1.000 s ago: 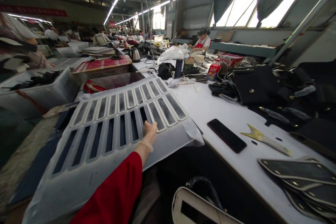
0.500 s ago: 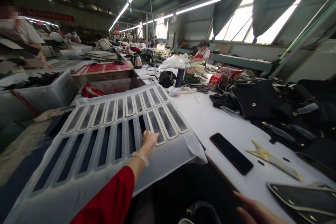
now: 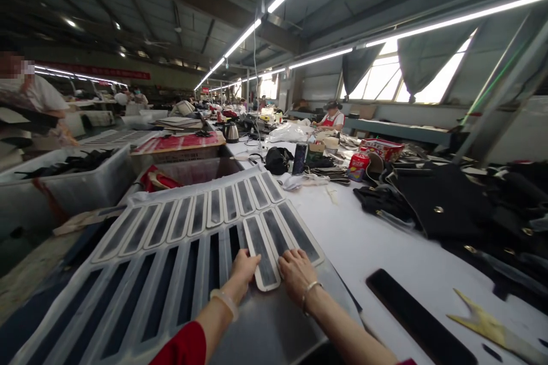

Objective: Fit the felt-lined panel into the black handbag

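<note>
My left hand (image 3: 245, 269) is closed at the left edge of a dark strip with a pale border (image 3: 262, 254), thumb and fingers pinched there. On that strip's other side, my right hand (image 3: 296, 274) is curled, fingers bunched over the lower end of a neighbouring strip (image 3: 278, 232); whatever they grip is hidden. Both strips lie on a translucent sheet (image 3: 166, 342) marked with rows of long slots. More bordered strips (image 3: 216, 208) fill the upper row. Left of my hands, the lower row shows bare dark slots (image 3: 187, 282).
A black phone (image 3: 413, 311) and yellow-handled scissors (image 3: 479, 316) lie on the white table (image 3: 342, 234) at right. Black bag pieces (image 3: 445, 199) pile behind them. Plastic bins (image 3: 98, 179) stand at left. One person (image 3: 38, 97) stands at left; another (image 3: 333, 117) sits farther back.
My right hand has come from the lower right edge onto the strips beside my left hand. The left hand stays by the same strip. The camera view has tilted upward.
</note>
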`<act>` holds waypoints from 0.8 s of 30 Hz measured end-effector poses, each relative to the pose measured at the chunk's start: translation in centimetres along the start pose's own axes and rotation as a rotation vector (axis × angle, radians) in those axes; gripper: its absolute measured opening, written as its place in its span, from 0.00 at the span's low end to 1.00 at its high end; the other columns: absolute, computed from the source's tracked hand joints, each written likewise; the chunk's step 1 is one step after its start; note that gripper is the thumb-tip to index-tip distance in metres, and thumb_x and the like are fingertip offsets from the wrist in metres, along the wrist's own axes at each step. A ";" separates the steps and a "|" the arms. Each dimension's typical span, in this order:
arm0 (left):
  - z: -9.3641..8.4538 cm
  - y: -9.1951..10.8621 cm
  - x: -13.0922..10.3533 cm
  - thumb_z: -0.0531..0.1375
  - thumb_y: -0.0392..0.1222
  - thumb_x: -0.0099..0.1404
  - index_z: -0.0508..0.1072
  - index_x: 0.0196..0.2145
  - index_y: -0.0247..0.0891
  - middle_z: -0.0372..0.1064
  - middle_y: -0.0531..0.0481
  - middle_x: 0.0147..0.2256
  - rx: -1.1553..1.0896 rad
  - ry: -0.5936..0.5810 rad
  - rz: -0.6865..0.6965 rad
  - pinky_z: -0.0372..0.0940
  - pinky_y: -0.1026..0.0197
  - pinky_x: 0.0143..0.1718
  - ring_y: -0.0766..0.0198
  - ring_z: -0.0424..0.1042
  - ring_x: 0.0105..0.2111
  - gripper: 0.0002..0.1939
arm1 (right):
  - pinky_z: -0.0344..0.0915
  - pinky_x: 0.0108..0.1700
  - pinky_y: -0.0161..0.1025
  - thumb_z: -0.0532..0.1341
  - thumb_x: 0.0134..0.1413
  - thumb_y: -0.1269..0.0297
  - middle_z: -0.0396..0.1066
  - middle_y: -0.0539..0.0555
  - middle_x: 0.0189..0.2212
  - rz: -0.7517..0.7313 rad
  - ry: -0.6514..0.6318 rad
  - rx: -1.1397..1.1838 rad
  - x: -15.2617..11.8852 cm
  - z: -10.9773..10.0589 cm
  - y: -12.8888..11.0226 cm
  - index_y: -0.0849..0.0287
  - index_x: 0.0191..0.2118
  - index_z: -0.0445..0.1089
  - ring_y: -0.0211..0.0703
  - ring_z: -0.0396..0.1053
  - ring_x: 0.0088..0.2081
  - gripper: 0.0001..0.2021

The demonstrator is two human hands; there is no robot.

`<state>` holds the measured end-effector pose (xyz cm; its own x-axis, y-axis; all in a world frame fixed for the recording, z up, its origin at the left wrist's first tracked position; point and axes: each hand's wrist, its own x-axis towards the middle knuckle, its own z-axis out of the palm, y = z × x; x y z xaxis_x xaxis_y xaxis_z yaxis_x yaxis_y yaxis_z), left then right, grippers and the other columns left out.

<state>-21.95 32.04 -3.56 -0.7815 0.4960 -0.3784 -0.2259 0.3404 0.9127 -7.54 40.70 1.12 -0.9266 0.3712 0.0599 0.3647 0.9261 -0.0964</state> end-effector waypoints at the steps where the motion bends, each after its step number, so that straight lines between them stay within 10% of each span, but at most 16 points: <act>1: 0.0 0.0 0.0 0.61 0.43 0.68 0.71 0.43 0.33 0.72 0.48 0.38 -0.028 -0.031 -0.002 0.73 0.57 0.38 0.63 0.74 0.35 0.11 | 0.54 0.57 0.51 0.53 0.60 0.74 0.71 0.61 0.42 0.006 0.000 -0.011 0.3 0.3 0.1 0.62 0.39 0.73 0.54 0.65 0.49 0.12; 7: -0.9 0.0 -0.8 0.55 0.32 0.69 0.68 0.45 0.31 0.73 0.49 0.33 -0.171 -0.187 0.018 0.73 0.57 0.35 0.63 0.75 0.30 0.07 | 0.48 0.60 0.55 0.51 0.60 0.77 0.72 0.56 0.41 0.038 0.039 -0.004 -0.2 0.7 0.4 0.59 0.37 0.73 0.51 0.64 0.50 0.14; 16: -0.9 2.3 -4.1 0.62 0.33 0.56 0.71 0.34 0.37 0.74 0.46 0.34 -0.181 -0.039 0.417 0.66 0.55 0.46 0.54 0.73 0.38 0.06 | 0.43 0.60 0.57 0.50 0.60 0.78 0.73 0.57 0.39 0.104 0.096 0.080 0.6 1.5 0.6 0.59 0.34 0.73 0.53 0.61 0.56 0.15; 24: -10.2 3.2 -8.6 0.62 0.51 0.58 0.65 0.47 0.37 0.73 0.43 0.45 -0.408 -0.055 0.339 0.72 0.54 0.42 0.52 0.75 0.43 0.23 | 0.50 0.56 0.65 0.54 0.60 0.67 0.74 0.59 0.42 0.318 0.204 0.399 1.0 0.1 0.5 0.57 0.32 0.75 0.61 0.62 0.55 0.11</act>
<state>-21.87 20.72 4.16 -0.8210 0.5688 -0.0496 -0.1824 -0.1789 0.9668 -8.30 41.53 1.02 -0.7252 0.6711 0.1539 0.5246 0.6833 -0.5078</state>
